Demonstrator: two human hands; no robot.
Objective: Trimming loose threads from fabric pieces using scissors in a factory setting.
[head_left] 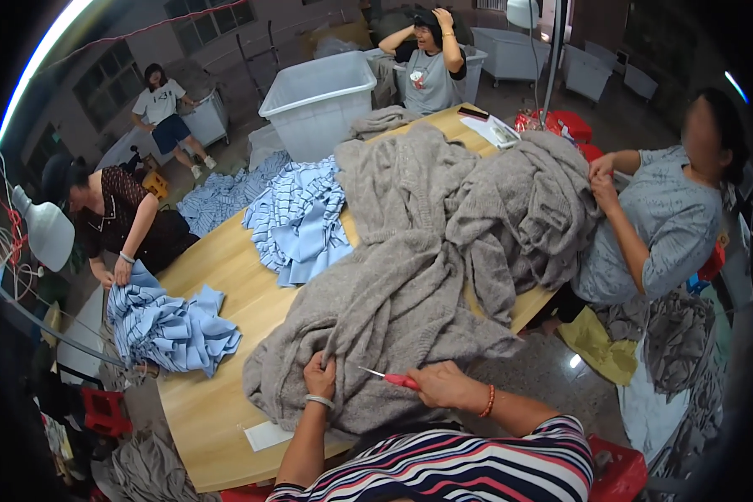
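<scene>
My left hand (320, 376) is closed on a fold of the grey knit garment (368, 293) at the table's near edge. In my right hand (448, 386) is a red-handled pointed tool (400, 381). Its thin metal tip points left toward my left hand, over the grey knit, and stands a little apart from the fingers. Whether it is a pair of small scissors or a single blade I cannot make out. More grey knitwear (527, 192) is heaped farther up the table, beyond the near piece.
A pale wooden table (201, 427) carries blue striped garments (297, 217) on its left side. A co-worker at left (134, 192) handles blue cloth; another at right (661, 209) handles grey knitwear. White bins (318, 92) and two more people stand beyond. A lamp (46, 226) hangs at left.
</scene>
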